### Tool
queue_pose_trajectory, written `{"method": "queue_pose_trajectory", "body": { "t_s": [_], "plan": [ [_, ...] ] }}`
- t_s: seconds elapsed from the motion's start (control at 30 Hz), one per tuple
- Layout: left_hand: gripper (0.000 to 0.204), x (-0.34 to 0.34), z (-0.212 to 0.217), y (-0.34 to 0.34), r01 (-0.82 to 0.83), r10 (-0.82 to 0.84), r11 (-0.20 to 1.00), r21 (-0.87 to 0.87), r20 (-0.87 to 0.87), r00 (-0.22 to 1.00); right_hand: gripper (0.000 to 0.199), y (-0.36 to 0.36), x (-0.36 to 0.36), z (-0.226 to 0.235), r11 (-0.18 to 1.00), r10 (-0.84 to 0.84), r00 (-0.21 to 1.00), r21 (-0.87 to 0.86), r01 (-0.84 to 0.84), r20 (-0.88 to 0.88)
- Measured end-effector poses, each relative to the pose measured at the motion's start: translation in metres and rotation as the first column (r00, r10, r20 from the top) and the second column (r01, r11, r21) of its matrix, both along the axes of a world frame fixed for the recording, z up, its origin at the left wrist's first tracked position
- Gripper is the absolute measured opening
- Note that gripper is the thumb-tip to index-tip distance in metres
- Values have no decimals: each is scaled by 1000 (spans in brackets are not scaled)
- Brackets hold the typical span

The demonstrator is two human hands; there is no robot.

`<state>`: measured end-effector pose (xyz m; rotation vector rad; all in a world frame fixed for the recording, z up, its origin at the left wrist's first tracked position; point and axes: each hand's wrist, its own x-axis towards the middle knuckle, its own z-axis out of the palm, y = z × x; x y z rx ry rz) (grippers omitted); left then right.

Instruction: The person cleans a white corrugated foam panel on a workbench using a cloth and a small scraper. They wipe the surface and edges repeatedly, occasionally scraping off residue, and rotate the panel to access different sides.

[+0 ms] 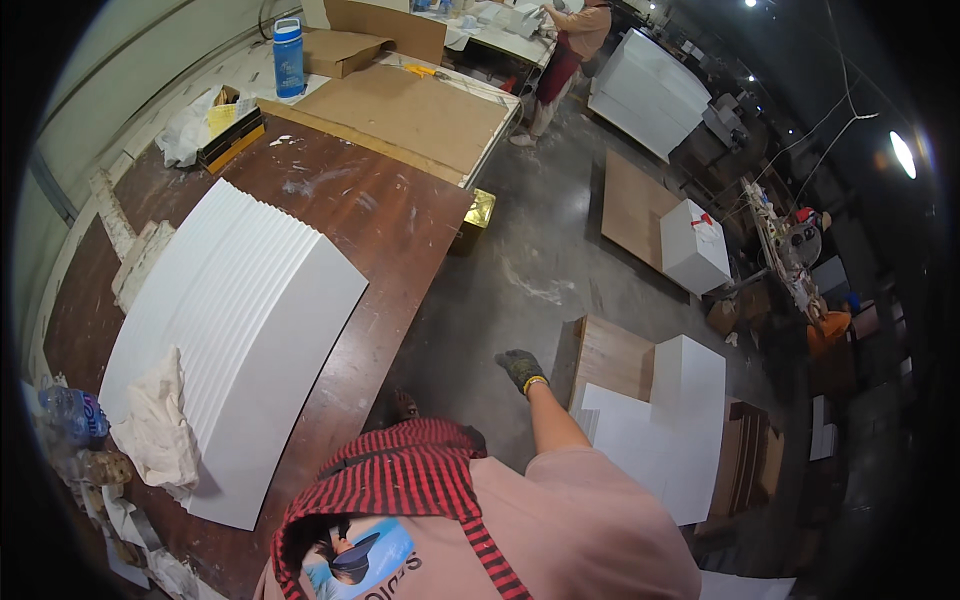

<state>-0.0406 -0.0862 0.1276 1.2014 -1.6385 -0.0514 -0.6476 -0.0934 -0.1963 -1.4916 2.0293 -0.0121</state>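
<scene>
My right hand [522, 370], in a dark work glove with a yellow cuff, hangs over the grey floor beside the table. Nothing shows in it, and its fingers look loosely stretched. Closest to it on the right is a stack of white panels [690, 420] with a wooden board [615, 360] by it. My left hand is out of view. On the reddish-brown table [400, 215] lies a fanned row of white panels [290, 345], their edges overlapping in steps. A crumpled off-white cloth [160, 430] rests on their near left end.
A blue bottle [288, 58] and a small open box [232, 135] stand at the table's far side. Beyond lies a brown board [405, 110]. Another person [575, 50] works at the back. White blocks [695, 248] stand right of the aisle. A plastic bottle [72, 412] is at left.
</scene>
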Motion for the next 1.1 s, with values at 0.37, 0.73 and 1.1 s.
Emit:
{"method": "queue_pose_trajectory", "body": {
  "t_s": [0.37,0.73,1.1],
  "plan": [
    [37,-18,10,-10,28,-27,1000,-8,25,999,62,-6,6,-13,994,-34,998,106,30,44],
    [39,-29,21,-14,56,-55,998,-34,42,998,58,-6,4,-62,986,-162,977,57,155,136],
    [40,-36,35,-12,76,-72,993,-88,51,996,46,6,9,-57,999,-35,999,29,34,29]
  ]
}}
